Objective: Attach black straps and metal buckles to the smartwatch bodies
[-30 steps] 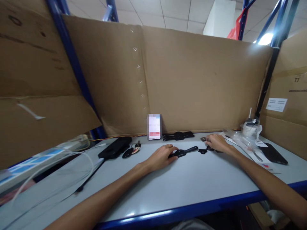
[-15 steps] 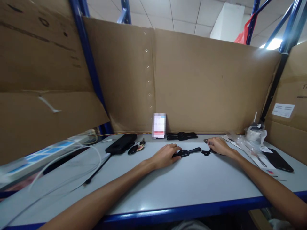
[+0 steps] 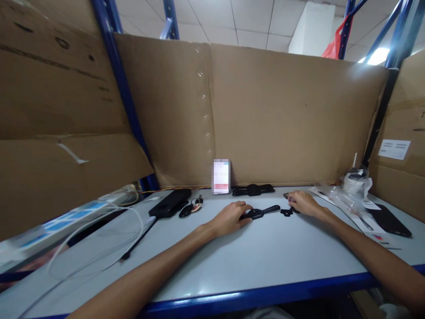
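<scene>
My left hand [image 3: 230, 217] lies on the pale table [image 3: 252, 261] with its fingers curled over the left end of a black watch [image 3: 262, 212] that lies flat, its strap pointing right. My right hand [image 3: 303, 203] rests a little further right, fingers bent down onto small dark parts; a small black piece [image 3: 286, 212] lies just left of it and a dark bit [image 3: 286, 195] shows behind the fingertips. What the right fingers press on is hidden.
Another black watch [image 3: 253, 189] and a small blurred card [image 3: 221, 176] lie against the cardboard wall [image 3: 282, 119]. A black case [image 3: 170, 202], keys [image 3: 191, 207] and white cables [image 3: 99, 230] are at the left. Plastic bags, a white container [image 3: 354, 180] and a dark phone [image 3: 389, 220] sit at the right.
Both hands stay on the same parts; only the view has shifted slightly, rightward first and then a little up.
</scene>
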Available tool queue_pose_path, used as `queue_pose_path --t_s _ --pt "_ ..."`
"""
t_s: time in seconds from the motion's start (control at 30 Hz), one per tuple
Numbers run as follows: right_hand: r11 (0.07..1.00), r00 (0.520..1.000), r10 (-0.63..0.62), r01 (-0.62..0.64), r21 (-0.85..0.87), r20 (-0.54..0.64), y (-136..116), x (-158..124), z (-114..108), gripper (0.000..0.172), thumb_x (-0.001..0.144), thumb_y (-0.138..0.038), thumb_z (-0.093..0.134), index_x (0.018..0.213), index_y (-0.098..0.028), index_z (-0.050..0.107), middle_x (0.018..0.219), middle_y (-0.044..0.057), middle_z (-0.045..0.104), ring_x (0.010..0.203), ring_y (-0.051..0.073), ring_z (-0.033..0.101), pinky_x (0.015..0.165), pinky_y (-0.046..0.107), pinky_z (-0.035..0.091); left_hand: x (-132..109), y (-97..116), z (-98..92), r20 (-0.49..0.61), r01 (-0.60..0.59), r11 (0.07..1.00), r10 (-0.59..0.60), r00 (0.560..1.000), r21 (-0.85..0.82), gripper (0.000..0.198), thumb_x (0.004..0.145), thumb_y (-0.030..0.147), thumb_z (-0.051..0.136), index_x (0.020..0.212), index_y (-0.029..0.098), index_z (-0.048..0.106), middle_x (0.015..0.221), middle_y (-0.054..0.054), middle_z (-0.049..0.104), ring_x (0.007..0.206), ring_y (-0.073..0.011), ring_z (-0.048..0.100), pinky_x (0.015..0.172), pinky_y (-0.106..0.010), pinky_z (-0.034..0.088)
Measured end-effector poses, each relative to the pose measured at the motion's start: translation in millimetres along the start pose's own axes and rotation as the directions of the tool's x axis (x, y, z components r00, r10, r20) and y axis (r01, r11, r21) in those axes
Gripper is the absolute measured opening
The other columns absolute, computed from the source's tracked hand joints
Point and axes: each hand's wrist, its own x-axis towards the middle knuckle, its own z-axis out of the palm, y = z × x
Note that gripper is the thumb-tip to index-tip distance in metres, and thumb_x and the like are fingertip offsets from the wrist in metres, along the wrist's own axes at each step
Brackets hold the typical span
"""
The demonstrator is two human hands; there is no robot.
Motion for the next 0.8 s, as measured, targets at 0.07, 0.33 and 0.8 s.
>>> queue_pose_path --t_s 0.07,0.33,0.8 --pt "1.000 1.000 0.007 -0.006 0.024 -0.017 -1.2 -0.1 1.1 0.017 0.088 -0.021 0.056 0.098 -0.020 0.069 0.099 0.007 0.072 0.090 0.020 0.064 0.071 0.026 0.037 -0.1 -0.9 0.9 -0.006 0.002 1.000 -0.002 1.000 -0.011 0.033 0.090 0.032 0.057 0.121 0.020 0.065 0.097 -0.007 0.066 0.086 -0.0226 0.062 0.076 -0.033 0.046" --pt "0.993 0.999 0.048 -0.048 0.108 0.003 0.8 5.1 6.3 0.020 0.080 -0.013 0.060 0.093 -0.020 0.074 0.094 0.005 0.074 0.090 0.020 0.066 0.073 0.025 0.040 -0.4 -6.5 5.3 -0.021 -0.019 1.000 0.018 1.000 -0.014 0.032 0.092 0.033 0.057 0.120 0.022 0.065 0.097 -0.007 0.064 0.085 -0.0217 0.061 0.076 -0.032 0.046" --pt "0.996 0.994 0.003 -0.013 0.087 0.113 -5.5 -3.9 -28.6 0.019 0.085 -0.034 0.064 0.093 -0.021 0.075 0.092 0.004 0.075 0.081 0.019 0.066 0.064 0.024 0.038 -2.2 0.4 -1.2 0.002 -0.009 1.000 0.009 1.000 0.000 0.035 0.093 0.031 0.054 0.125 0.022 0.066 0.100 -0.009 0.065 0.090 -0.0235 0.064 0.081 -0.033 0.048"
